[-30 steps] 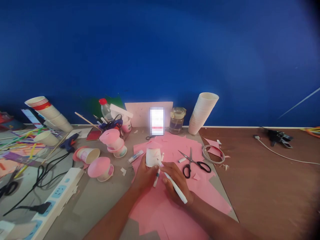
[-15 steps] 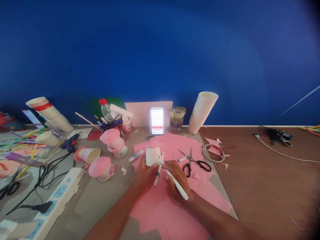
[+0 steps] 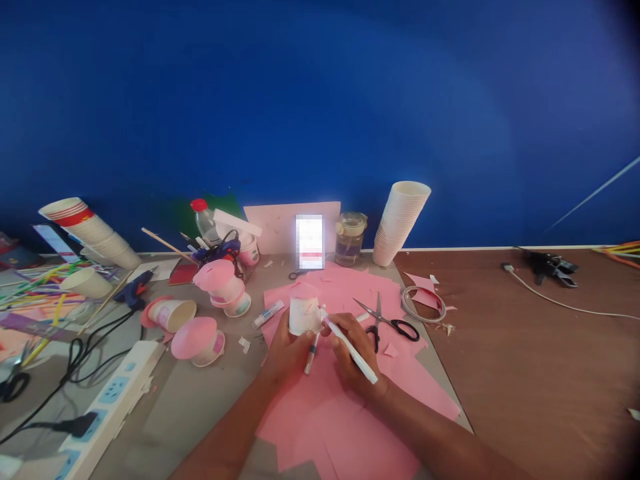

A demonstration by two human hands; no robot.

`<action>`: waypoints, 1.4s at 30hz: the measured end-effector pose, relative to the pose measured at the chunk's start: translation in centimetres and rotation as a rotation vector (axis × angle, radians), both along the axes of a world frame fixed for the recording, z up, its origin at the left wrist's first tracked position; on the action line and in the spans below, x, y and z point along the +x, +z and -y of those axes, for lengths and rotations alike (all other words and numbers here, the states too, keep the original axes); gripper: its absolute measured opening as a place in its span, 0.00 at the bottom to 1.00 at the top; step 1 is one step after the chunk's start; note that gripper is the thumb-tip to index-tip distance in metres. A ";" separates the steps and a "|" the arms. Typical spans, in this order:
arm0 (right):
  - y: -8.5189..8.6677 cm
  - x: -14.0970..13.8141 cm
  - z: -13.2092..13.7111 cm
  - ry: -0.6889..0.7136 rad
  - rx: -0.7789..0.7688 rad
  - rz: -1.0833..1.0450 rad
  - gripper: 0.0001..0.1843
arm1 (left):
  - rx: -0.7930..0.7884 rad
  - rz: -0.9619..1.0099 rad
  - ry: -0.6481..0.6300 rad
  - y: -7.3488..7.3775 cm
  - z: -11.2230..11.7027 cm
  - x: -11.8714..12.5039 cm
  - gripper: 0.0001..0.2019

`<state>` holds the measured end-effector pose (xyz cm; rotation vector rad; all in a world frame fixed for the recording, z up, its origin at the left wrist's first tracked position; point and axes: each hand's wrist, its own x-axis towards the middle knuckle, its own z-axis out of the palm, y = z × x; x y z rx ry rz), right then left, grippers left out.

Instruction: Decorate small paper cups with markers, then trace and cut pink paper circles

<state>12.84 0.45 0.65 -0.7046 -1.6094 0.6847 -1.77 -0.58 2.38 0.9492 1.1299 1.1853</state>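
Note:
My left hand [image 3: 286,352] is closed round a small white paper cup [image 3: 303,315] and also grips a thin pen-like stick [image 3: 311,355] that points down from it. My right hand [image 3: 354,353] is closed on a white marker [image 3: 351,351] whose tip touches the cup's right side. Both hands hover over sheets of pink paper [image 3: 340,413] spread on the table. Black-handled scissors [image 3: 387,323] lie open just right of my right hand.
A tall stack of white cups [image 3: 400,223], a glass jar [image 3: 349,239] and a lit phone [image 3: 309,241] stand at the blue wall. Pink-topped cups [image 3: 197,340], a glue stick [image 3: 268,313], a glue gun [image 3: 131,292], a power strip [image 3: 113,393], straws and cables crowd the left. A tape roll [image 3: 424,304] lies right.
The view has shifted slightly, and my hands with the cup and marker sit a little higher and closer together. The marker's tip stays at the cup.

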 end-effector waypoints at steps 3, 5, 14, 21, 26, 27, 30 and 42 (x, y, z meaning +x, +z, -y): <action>0.0 0.0 0.1 0.005 0.016 0.000 0.13 | 0.005 0.034 0.013 -0.2 -0.1 0.0 0.24; 0.0 0.0 0.1 -0.001 0.020 0.004 0.13 | -0.004 0.041 0.009 -0.4 -0.1 -0.1 0.24; -0.1 0.0 0.1 -0.004 0.028 0.013 0.13 | 0.001 0.064 0.008 -0.7 0.0 -0.1 0.23; 0.0 0.0 0.1 -0.001 0.021 0.008 0.13 | 0.000 0.035 0.024 -1.0 -0.2 -0.3 0.25; 0.0 0.0 0.2 -0.006 0.021 0.019 0.13 | -0.010 0.089 0.002 -1.1 0.0 -0.1 0.24; 0.0 0.0 0.3 -0.003 0.031 0.021 0.13 | -0.007 0.095 0.007 -1.1 0.0 -0.1 0.23; 0.0 -0.1 0.3 -0.003 0.038 0.027 0.13 | 0.002 0.077 0.000 -0.8 0.0 -0.2 0.23; 0.2 -0.1 0.4 -0.004 -0.016 -0.011 0.13 | -0.001 0.044 0.014 -0.9 0.0 -0.2 0.24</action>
